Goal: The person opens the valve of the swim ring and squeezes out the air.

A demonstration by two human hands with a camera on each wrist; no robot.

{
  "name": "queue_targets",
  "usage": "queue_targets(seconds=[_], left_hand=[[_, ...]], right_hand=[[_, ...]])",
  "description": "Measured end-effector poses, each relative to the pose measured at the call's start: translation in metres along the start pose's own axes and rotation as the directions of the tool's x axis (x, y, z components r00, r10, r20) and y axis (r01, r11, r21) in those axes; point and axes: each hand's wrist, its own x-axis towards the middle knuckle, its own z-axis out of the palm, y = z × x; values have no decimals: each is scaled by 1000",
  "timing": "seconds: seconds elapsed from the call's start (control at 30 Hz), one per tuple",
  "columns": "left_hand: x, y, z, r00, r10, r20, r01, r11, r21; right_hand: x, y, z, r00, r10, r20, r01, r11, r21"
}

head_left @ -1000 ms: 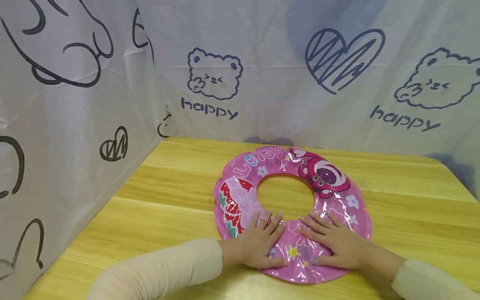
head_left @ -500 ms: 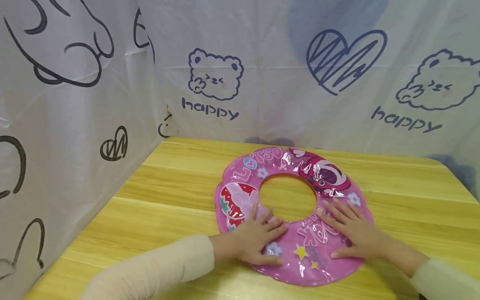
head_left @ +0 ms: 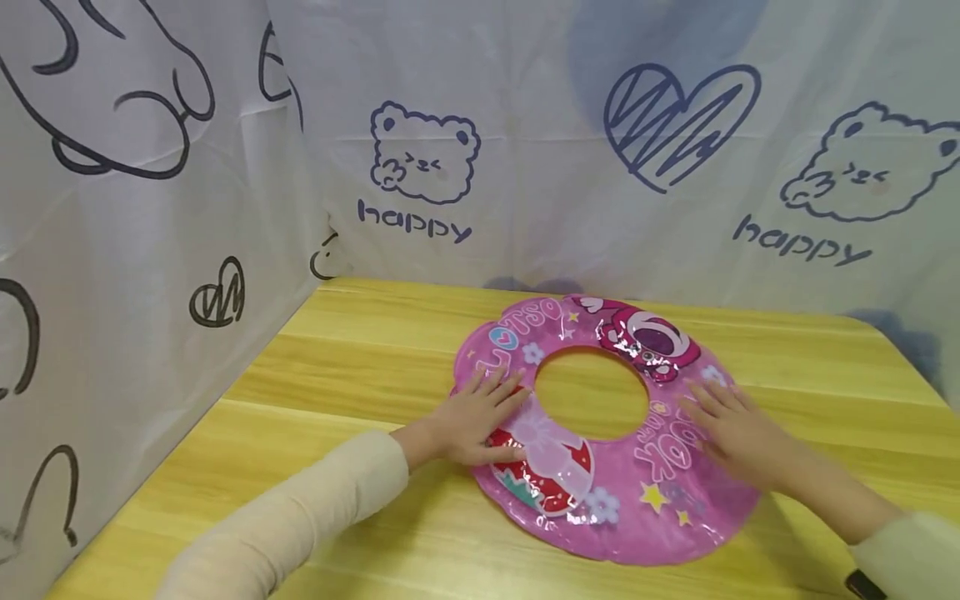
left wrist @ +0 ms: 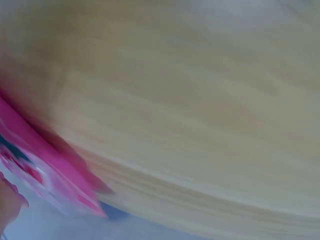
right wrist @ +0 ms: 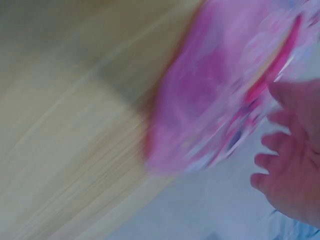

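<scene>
A pink inflatable swim ring (head_left: 622, 517) with strawberry, star and bear prints lies on the wooden table. On its left side, over the strawberry print, my left hand (head_left: 472, 421) spreads its fingers across the top. My right hand (head_left: 750, 437) is at the ring's right side, fingers extended over the edge by the printed letters; whether it touches is hard to tell. In the blurred right wrist view, the right hand (right wrist: 295, 150) shows beside the swim ring (right wrist: 200, 95) with fingers apart. The left wrist view catches a bit of the swim ring (left wrist: 55, 165) and a fingertip.
The wooden table (head_left: 315, 375) extends around the ring. White curtains (head_left: 540, 192) with heart and bear drawings hang behind the table and on the left. A small dark object (head_left: 865, 585) shows by the right sleeve at the lower edge.
The ring has turned counterclockwise: the strawberry print has come from the left side toward the front and the letters moved right. My left hand has moved up and left, the right hand rightward.
</scene>
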Motion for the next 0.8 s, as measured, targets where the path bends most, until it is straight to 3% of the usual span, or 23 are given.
queue_targets(seconds=[0.17,0.33,0.53,0.67,0.8], left_hand=[[4,26,8,995,95,16,-96,994,53],[7,42,17,997,44,58,-50,991,120],[6,43,22,995,32,95,-46,988,145],[6,43,23,995,39,95,-54,985,164],[7,42,25,995,46,93,-61,985,161]], right_hand=[[16,-78,4,997,72,-33,-66,988,143],[19,-125,34,995,62,-75,-47,983,179],[23,-132,53,993,117,-17,-111,973,200],[24,-129,58,994,102,40,-109,972,206],[23,-128,59,993,106,44,-113,969,220]])
